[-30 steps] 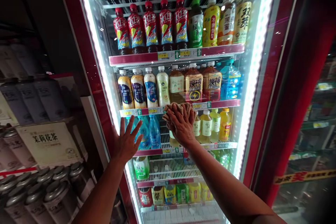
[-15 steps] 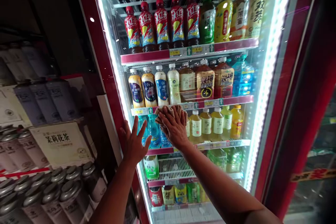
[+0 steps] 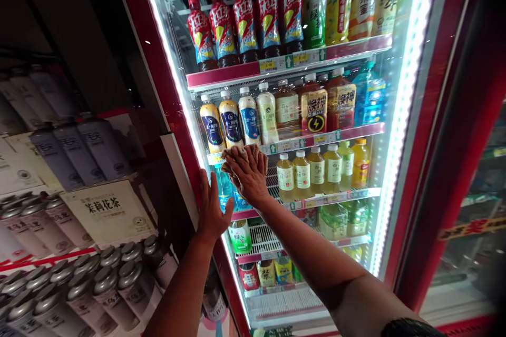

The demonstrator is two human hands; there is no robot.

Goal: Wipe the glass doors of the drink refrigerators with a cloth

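My right hand [image 3: 251,181] presses a crumpled brown cloth [image 3: 261,160] against the glass door of a lit drinks fridge, fingers spread over it. The cloth is in front of a shelf's price strip, below the bottles with blue labels [image 3: 250,121]. Lower and to the left, my left hand [image 3: 213,210] holds nothing; its fingers are apart. It is by the fridge's left edge, and I cannot tell whether it touches the door. Blue bottles [image 3: 224,184] behind the glass are partly hidden by both hands.
Red-capped bottles [image 3: 245,23] and other drinks line the shelves behind the glass. On the left are racks of silver-topped cans [image 3: 106,295] and a cream-coloured box [image 3: 108,210]. The fridge's red frame [image 3: 158,79] runs beside them. Another fridge [image 3: 474,221] stands at right.
My right hand and the cloth have slid left and slightly up across the glass. My left hand is a little further right, with its fingers closer together. The view has tilted somewhat.
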